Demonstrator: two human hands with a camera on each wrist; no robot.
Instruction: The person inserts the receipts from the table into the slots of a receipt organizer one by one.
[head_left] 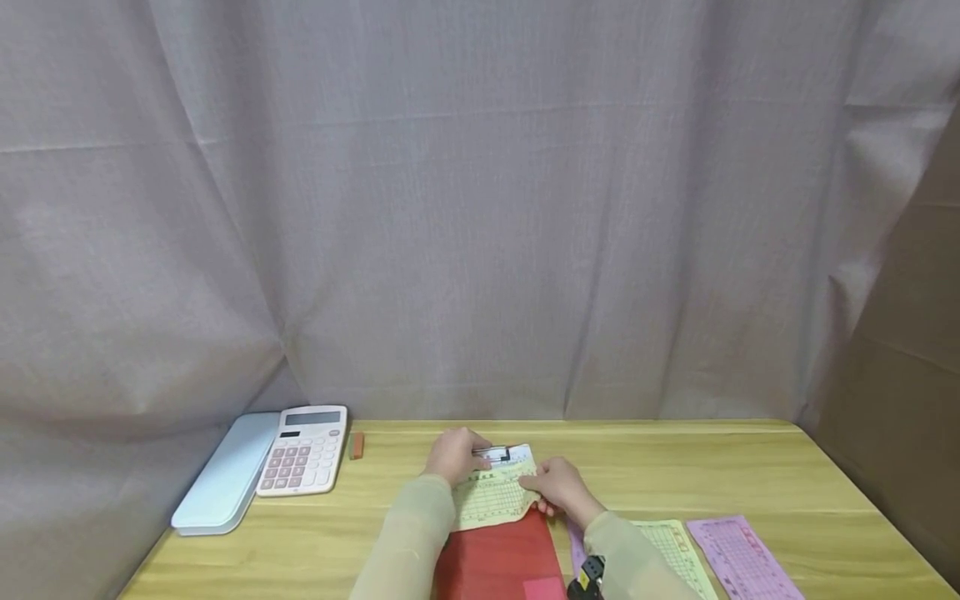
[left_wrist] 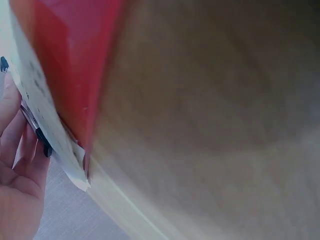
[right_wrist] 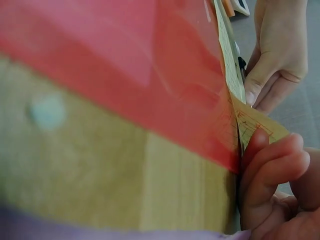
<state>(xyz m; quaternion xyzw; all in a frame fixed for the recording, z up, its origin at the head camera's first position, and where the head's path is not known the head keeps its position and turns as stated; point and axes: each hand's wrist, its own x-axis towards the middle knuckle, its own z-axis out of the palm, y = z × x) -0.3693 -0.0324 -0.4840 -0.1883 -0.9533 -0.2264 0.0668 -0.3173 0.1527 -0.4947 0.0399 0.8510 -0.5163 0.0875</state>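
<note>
Left hand: I see the left hand (head_left: 450,457) pinching the thin silver metal clip with black ends (head_left: 495,455) at the top of the red see-through plastic folder (head_left: 495,560).
Right hand: the right hand (head_left: 564,490) pinches the right edge of the pale yellow paper form with printed lines (head_left: 491,502), and its fingers curl.
Yellow form: it lies over the top part of the folder, just below the clip; I can't tell if the clip holds it.
Right side: another yellow printed form (head_left: 671,546) sits beside a purple paper form (head_left: 742,557) on the pale wooden tabletop (head_left: 300,550).
Left side: a white calculator with pinkish keys (head_left: 303,450) touches a light blue long case (head_left: 225,479); a small brown block (head_left: 357,446) is near.
</note>
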